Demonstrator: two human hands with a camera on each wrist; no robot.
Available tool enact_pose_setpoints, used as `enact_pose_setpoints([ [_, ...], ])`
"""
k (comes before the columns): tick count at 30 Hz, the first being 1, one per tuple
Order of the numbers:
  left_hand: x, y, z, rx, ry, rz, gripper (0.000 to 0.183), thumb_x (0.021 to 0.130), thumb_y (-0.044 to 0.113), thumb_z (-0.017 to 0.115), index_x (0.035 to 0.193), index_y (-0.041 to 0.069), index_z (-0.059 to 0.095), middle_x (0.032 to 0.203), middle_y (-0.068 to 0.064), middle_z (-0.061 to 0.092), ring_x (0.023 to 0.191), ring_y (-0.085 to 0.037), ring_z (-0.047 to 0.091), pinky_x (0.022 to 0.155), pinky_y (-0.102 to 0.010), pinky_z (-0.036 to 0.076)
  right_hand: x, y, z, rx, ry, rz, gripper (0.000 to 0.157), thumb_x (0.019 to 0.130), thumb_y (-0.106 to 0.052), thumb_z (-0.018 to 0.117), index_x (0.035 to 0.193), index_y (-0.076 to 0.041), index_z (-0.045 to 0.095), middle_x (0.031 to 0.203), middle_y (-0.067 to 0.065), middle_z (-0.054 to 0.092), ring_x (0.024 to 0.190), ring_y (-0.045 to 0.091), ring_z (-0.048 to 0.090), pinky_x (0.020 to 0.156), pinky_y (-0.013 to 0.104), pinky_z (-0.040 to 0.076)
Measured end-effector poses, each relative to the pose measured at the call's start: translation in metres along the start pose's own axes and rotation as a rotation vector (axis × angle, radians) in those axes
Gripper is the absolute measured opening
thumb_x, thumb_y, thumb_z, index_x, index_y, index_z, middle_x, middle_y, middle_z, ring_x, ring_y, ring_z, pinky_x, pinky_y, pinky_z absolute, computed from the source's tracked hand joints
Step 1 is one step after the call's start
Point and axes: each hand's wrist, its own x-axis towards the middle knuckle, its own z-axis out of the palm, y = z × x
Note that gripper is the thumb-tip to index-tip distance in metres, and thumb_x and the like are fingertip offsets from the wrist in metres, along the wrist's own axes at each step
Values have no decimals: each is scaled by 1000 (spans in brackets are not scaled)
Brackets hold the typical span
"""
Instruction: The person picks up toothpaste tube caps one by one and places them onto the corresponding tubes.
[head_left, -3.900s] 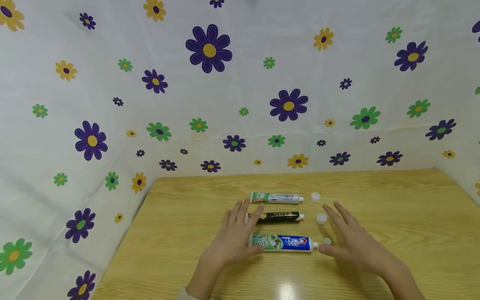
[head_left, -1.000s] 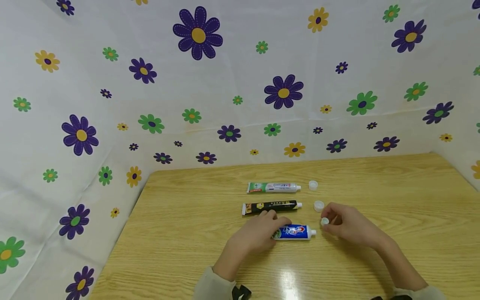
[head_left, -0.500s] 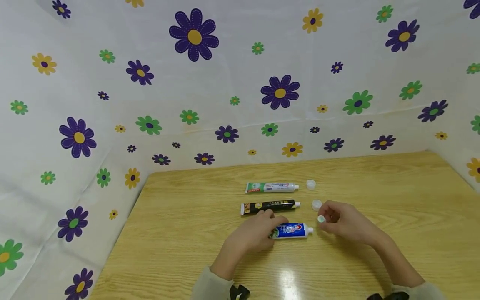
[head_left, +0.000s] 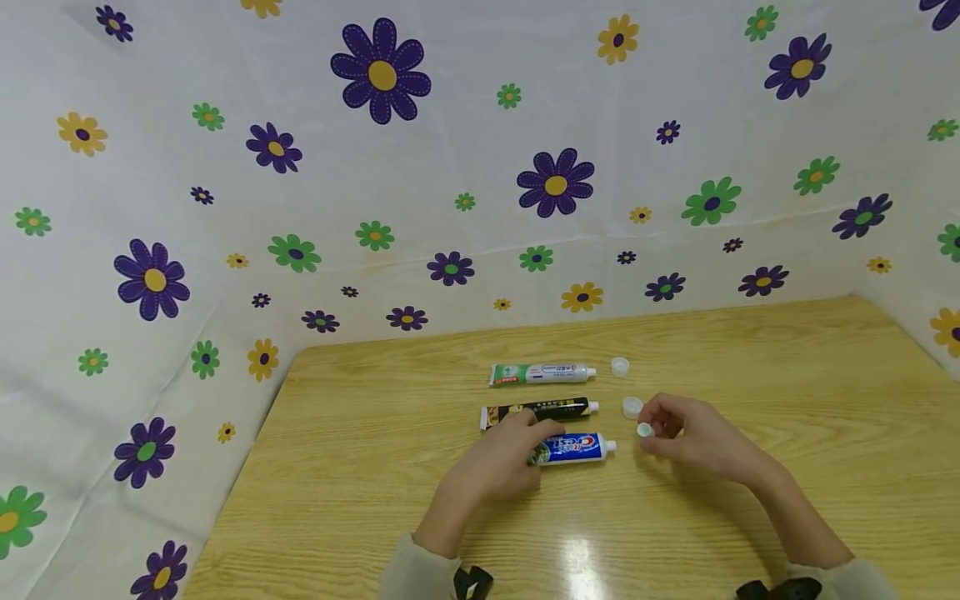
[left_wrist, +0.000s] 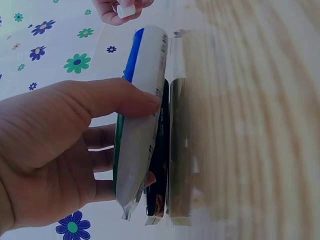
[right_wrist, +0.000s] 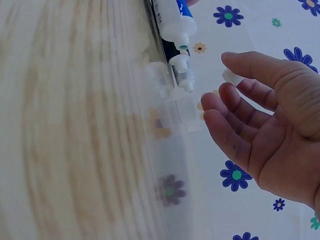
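My left hand [head_left: 502, 457] grips a blue and green toothpaste tube [head_left: 573, 447], thumb on one side and fingers round the other. Its uncapped nozzle points right, and the hand covers its tail end. In the left wrist view the tube [left_wrist: 142, 100] looks lifted off the table. Between thumb and index finger, my right hand [head_left: 693, 437] pinches a small white cap [head_left: 644, 430]. That cap [right_wrist: 231, 77] is a short way from the nozzle, apart from it. Behind the held tube lies a black toothpaste tube [head_left: 558, 409], partly covered by the left hand.
Farther back on the wooden table [head_left: 375, 433] lies a green and silver toothpaste tube [head_left: 542, 374], its nozzle bare. One white cap [head_left: 620, 367] rests beside its nozzle, another white cap [head_left: 632, 407] near the black tube's. A flowered cloth [head_left: 450, 150] hangs behind the table.
Earlier both hands hovered with spread fingers; since then the left has gripped the blue and green tube and the right has picked up the small cap. Lately the tube has shifted slightly left and back.
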Motion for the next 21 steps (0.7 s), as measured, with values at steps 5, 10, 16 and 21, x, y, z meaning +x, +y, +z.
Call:
enact_pose_setpoints([
  [5, -2, -3, -1, -50, 33, 0, 56, 90, 11, 70, 142, 26, 53, 125, -3, 57, 108, -16, 54, 92, -36, 51, 0, 0, 0, -6, 11, -8, 16, 88, -12, 74, 99, -10, 63, 84, 2, 56, 76, 14, 52, 61, 24, 45],
  [10, -5, -3, -7, -62, 73, 26, 55, 92, 16, 71, 143, 24, 52, 125, -4, 56, 109, -16, 55, 93, -37, 50, -2, -3, -1, -14, 16, -30, 15, 89, -12, 74, 100, -10, 63, 86, 0, 60, 76, 13, 55, 62, 25, 47],
  [16, -8, -4, -14, -85, 90, 50, 56, 91, 16, 72, 143, 23, 52, 130, -7, 55, 116, -21, 55, 97, -40, 49, -4, -13, 0, -50, 41, -48, 16, 89, -13, 74, 102, -13, 64, 91, -2, 64, 80, 13, 59, 65, 26, 50],
  [21, -11, -4, -19, -141, 77, 53, 56, 92, 16, 72, 144, 22, 52, 134, -8, 54, 119, -22, 54, 99, -42, 49, -7, -23, 1, -84, 49, -62, 17, 89, -10, 73, 103, -13, 63, 94, -2, 64, 81, 12, 60, 67, 26, 52],
])
